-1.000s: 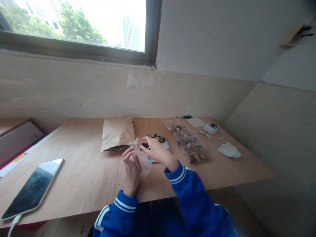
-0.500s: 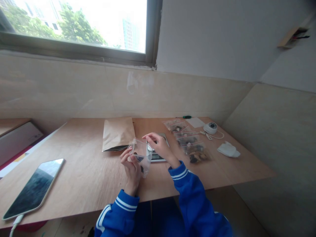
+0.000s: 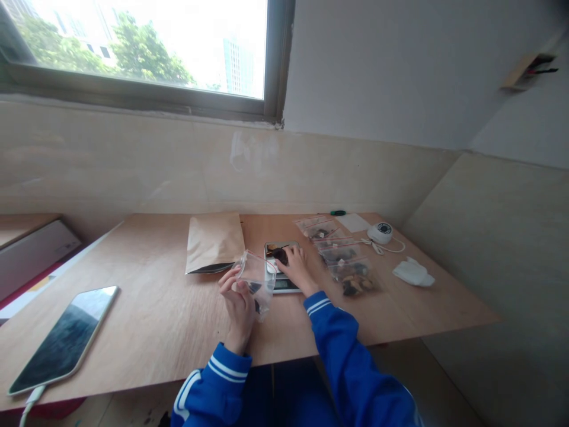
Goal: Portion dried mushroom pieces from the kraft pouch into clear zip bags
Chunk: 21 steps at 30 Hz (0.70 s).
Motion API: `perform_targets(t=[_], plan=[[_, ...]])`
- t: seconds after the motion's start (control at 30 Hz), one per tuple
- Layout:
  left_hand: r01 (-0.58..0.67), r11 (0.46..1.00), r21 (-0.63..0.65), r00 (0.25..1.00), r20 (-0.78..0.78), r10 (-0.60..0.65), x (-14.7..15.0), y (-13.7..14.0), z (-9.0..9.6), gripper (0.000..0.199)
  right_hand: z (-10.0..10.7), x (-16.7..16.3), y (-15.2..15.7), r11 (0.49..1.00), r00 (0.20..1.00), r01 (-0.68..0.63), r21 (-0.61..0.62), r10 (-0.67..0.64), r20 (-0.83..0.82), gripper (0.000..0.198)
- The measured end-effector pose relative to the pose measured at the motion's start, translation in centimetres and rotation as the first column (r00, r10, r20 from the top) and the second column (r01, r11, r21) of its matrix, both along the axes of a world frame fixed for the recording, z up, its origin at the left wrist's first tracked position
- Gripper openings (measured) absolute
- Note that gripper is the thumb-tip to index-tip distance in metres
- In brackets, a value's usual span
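My left hand [image 3: 237,303] is closed on the edge of a clear zip-lock bag [image 3: 261,289] and keeps it upright; a few dark pieces show inside. Beyond the bag, a white digital kitchen scale [image 3: 287,286] lies on the table. Dark and orange-brown dried pieces [image 3: 272,249] rest on its platform. My right hand [image 3: 297,267] is over the scale, its fingers curled on a dark dried piece [image 3: 280,256]. The fingers partly hide the pieces beneath.
A brown paper pouch [image 3: 216,240] lies behind my left hand. Several filled zip-lock bags [image 3: 341,255] overlap right of the scale. Farther right are a white round device [image 3: 380,232] with a cable and a crumpled white tissue [image 3: 413,271]. A charging phone [image 3: 64,338] lies at left.
My right hand has moved from beside the bag's mouth forward and down to the pieces on the scale. My left hand still holds the bag in nearly the same place.
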<state>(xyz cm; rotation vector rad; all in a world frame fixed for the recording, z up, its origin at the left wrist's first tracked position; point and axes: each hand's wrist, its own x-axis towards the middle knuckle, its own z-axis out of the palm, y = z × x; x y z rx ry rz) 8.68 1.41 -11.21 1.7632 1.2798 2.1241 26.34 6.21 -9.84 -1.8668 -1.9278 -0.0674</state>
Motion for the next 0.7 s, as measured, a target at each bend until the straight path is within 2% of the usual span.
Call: perform_targets(t=[0.1, 0.23, 0.4, 0.47, 0.57, 0.63, 0.7], plan=[[0.004, 1.0, 0.006, 1.0, -0.003, -0.004, 0.0, 0.0, 0.1, 0.01, -0.2, 0.6, 0.1, 0.999, 1.0, -0.022, 0.036, 0.022, 0.01, 0.031], [0.015, 1.0, -0.002, 1.0, 0.022, -0.015, 0.0, 0.0, 0.0, 0.009, 0.0, 1.3, 0.5, 0.995, 0.987, -0.029, 0.094, 0.044, -0.155, 0.016], [0.04, 0.999, -0.034, 0.999, 0.026, -0.039, 0.2, 0.2, -0.4, 0.012, 1.8, 0.9, 0.9, 0.988, 0.952, -0.022, 0.153, 0.068, -0.298, 0.015], [0.038, 0.998, -0.04, 0.999, 0.017, -0.038, 0.2, 0.2, -0.5, 0.012, 3.3, 0.0, 0.7, 0.979, 0.893, -0.032, 0.201, 0.118, -0.433, 0.018], [0.026, 0.998, -0.054, 1.0, -0.005, -0.026, 0.2, 0.3, -0.6, 0.012, 6.2, -1.8, -0.4, 0.97, 0.72, -0.114, 0.216, 0.231, -0.654, 0.026], [0.011, 0.998, -0.06, 1.0, -0.015, -0.012, 0.2, 0.3, -0.6, 0.012, 8.1, -3.2, -1.4, 0.959, 0.616, -0.241, 0.152, 0.272, -0.74, 0.029], [0.003, 0.998, -0.058, 1.0, -0.007, -0.003, 0.2, 0.3, -0.6, 0.013, 9.4, -4.4, -2.4, 0.923, 0.589, -0.382, 0.057, 0.29, -0.754, 0.027]])
